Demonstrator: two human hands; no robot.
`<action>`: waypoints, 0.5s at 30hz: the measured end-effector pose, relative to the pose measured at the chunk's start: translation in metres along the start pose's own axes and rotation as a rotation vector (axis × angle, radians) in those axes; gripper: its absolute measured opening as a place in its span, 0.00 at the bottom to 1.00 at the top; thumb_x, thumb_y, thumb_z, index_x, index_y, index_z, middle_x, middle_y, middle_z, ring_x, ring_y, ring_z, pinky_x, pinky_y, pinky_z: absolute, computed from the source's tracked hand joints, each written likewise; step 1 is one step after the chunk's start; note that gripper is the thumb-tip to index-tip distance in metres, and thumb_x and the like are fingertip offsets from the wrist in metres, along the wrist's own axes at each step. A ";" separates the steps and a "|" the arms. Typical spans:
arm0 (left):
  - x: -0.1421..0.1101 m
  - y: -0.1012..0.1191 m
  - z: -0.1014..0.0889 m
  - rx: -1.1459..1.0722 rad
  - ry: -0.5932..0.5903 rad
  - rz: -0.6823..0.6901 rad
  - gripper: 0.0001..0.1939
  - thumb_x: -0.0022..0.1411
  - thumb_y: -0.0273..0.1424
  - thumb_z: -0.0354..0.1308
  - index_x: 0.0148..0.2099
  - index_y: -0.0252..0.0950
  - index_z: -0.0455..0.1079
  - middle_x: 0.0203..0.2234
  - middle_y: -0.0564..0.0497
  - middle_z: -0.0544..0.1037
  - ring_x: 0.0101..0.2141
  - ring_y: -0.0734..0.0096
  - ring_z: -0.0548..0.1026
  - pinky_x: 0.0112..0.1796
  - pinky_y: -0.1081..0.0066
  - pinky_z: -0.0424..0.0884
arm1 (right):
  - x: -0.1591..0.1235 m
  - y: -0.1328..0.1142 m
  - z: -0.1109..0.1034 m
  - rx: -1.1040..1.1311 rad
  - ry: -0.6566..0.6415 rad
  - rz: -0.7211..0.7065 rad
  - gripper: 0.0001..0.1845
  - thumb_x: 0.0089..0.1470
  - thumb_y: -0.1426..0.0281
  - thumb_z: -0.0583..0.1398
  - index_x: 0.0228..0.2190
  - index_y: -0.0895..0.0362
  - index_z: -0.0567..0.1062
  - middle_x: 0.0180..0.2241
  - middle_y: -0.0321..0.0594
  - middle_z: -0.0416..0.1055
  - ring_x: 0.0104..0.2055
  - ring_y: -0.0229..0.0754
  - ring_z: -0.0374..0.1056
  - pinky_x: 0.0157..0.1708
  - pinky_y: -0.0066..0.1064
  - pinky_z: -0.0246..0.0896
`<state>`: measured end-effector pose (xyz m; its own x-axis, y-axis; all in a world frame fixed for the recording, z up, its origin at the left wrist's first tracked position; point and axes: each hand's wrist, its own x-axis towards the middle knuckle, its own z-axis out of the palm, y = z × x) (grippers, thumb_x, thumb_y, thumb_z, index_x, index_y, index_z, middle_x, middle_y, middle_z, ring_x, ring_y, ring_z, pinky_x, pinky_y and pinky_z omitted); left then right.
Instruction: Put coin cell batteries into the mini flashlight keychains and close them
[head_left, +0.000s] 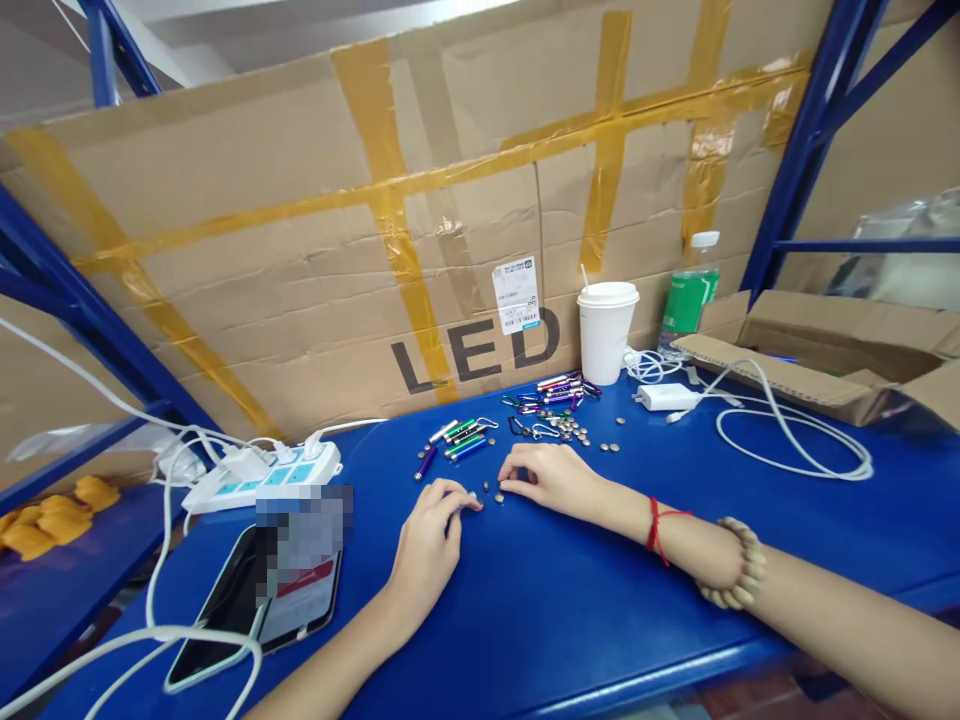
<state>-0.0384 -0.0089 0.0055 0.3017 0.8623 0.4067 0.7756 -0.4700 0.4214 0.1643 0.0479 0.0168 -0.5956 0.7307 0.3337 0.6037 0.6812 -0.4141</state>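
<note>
My left hand (pixel 429 540) rests on the blue table (pixel 570 600), fingers curled in a pinch at a small button cell by its fingertips. My right hand (pixel 544 474) lies just right of it, fingers bent down onto a few small button cells (pixel 491 492) on the table; a red string and a bead bracelet ring that wrist. Behind the hands lie several small coloured keychain flashlights (pixel 459 441), with a second bunch (pixel 555 390) and loose button cells (pixel 574 430) farther back.
A white power strip (pixel 262 477) with plugs and cables lies at the left, phones (pixel 255 605) in front of it. A white paper cup (pixel 606 330), a green bottle (pixel 688 297), a white charger (pixel 666 397) with a coiled cable and an open cardboard box (pixel 825 360) stand at the right. A taped cardboard wall closes the back.
</note>
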 end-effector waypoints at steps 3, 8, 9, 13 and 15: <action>0.001 -0.002 0.002 0.013 -0.014 -0.009 0.16 0.59 0.20 0.43 0.41 0.39 0.70 0.39 0.48 0.71 0.42 0.66 0.70 0.45 0.64 0.68 | -0.001 0.001 0.002 0.000 0.017 0.007 0.10 0.56 0.72 0.55 0.40 0.56 0.74 0.38 0.39 0.72 0.38 0.39 0.68 0.36 0.28 0.60; 0.005 0.004 0.001 -0.101 -0.015 0.002 0.15 0.59 0.24 0.47 0.49 0.37 0.64 0.42 0.47 0.69 0.35 0.70 0.71 0.37 0.68 0.70 | -0.002 -0.002 0.007 0.021 0.076 -0.101 0.17 0.58 0.66 0.54 0.49 0.55 0.68 0.47 0.43 0.66 0.48 0.43 0.63 0.43 0.33 0.61; 0.007 0.006 0.001 -0.132 -0.015 0.001 0.14 0.60 0.25 0.48 0.48 0.37 0.63 0.41 0.47 0.69 0.32 0.71 0.71 0.34 0.70 0.70 | -0.002 -0.003 0.008 0.017 0.062 -0.151 0.18 0.57 0.65 0.55 0.49 0.54 0.68 0.47 0.43 0.65 0.49 0.43 0.62 0.45 0.34 0.60; 0.010 0.015 0.002 -0.235 0.001 0.068 0.06 0.63 0.29 0.47 0.39 0.36 0.64 0.36 0.49 0.69 0.30 0.73 0.69 0.30 0.73 0.68 | 0.001 -0.009 0.012 -0.032 -0.027 -0.236 0.11 0.58 0.64 0.56 0.40 0.54 0.73 0.45 0.40 0.69 0.47 0.43 0.62 0.46 0.36 0.56; 0.010 0.018 0.004 -0.239 0.004 0.078 0.06 0.64 0.30 0.47 0.37 0.36 0.64 0.34 0.49 0.68 0.29 0.73 0.68 0.29 0.74 0.67 | 0.002 -0.011 0.012 -0.056 -0.047 -0.207 0.09 0.58 0.66 0.55 0.35 0.55 0.74 0.39 0.38 0.72 0.43 0.41 0.64 0.42 0.34 0.57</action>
<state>-0.0192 -0.0075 0.0138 0.3525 0.8212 0.4487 0.5968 -0.5666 0.5681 0.1496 0.0415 0.0117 -0.7334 0.5726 0.3663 0.4936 0.8191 -0.2923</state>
